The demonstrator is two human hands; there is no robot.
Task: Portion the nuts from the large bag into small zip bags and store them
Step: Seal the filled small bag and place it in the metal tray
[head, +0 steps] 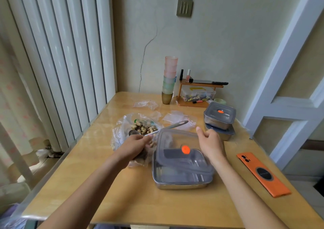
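Note:
A large clear bag (122, 129) lies open on the wooden table (108, 185), with nuts (143, 126) showing inside. My left hand (135, 145) pinches the handle of a metal spoon (166, 128), whose bowl rests on the bag's left side. Under that hand lies crumpled plastic holding more nuts (140, 159). My right hand (209, 143) grips the far right edge of a translucent grey lid (177, 160) with an orange valve. The lid is tilted up over a steel container (180, 185). Empty small zip bags (175, 117) lie behind the large bag.
Two more lidded steel containers (220, 115) are stacked at the right rear. An orange phone (261, 173) lies by the table's right edge. Stacked cups (169, 78) and a small wooden shelf (198, 95) stand against the wall. Another crumpled zip bag (146, 104) lies farther back.

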